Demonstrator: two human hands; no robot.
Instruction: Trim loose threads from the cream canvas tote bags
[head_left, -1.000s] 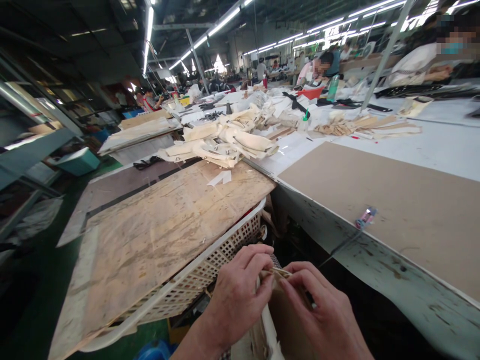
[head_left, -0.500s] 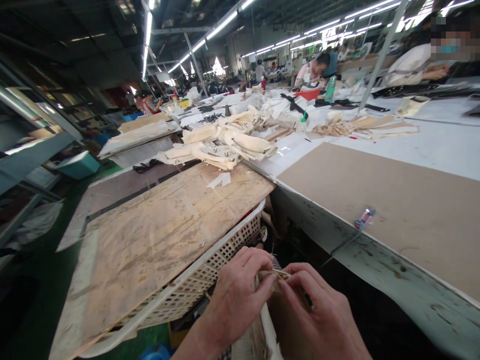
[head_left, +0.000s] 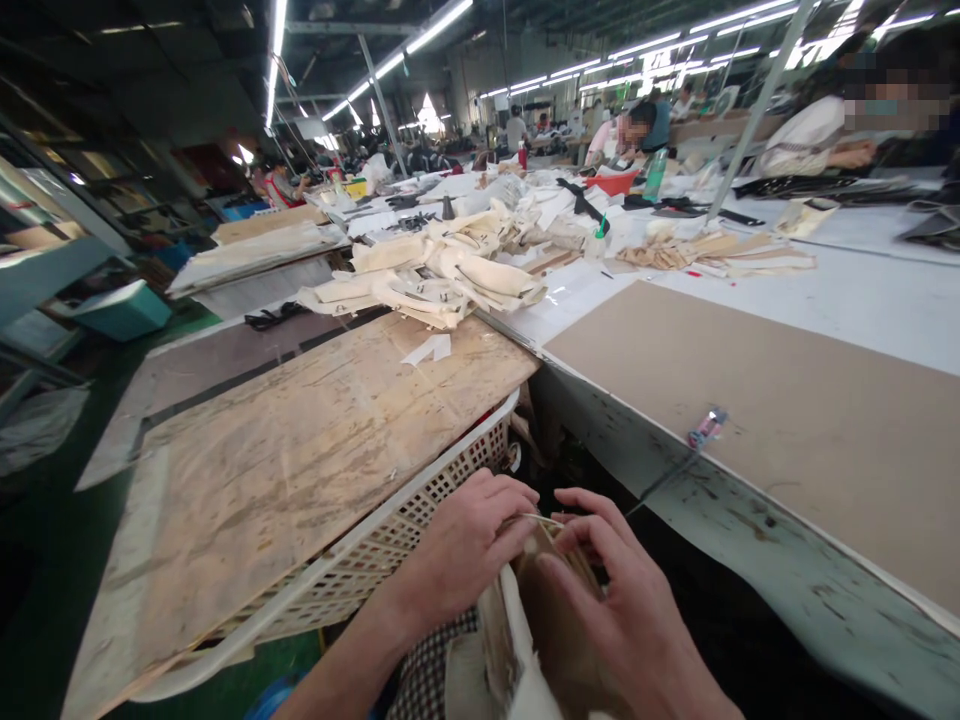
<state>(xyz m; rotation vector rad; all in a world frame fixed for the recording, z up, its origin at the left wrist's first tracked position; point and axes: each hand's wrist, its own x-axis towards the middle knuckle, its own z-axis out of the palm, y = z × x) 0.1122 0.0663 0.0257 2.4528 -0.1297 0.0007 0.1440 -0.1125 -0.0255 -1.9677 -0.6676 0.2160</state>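
Note:
Low in the head view, my left hand (head_left: 461, 545) and my right hand (head_left: 626, 610) meet over a tan and cream fabric piece (head_left: 536, 600) in my lap. Both pinch its upper edge, where a thin cord or strap (head_left: 541, 520) shows between the fingertips. The fingers of each hand are closed on the piece. Below the hands the fabric hangs down and is partly hidden by my wrists. A white lattice basket (head_left: 420, 505) stands just left of my left hand.
A worn plywood board (head_left: 300, 440) lies across the basket. To the right runs a long table with a brown cardboard sheet (head_left: 757, 400) and a small pink object (head_left: 706, 428). Cream fabric pieces (head_left: 442, 270) are piled further back. Other people work at distant tables.
Both hands have stayed pinched on the fabric edge and shifted slightly up and left in view. The camera has tilted a little, showing more of my left forearm and checked cloth.

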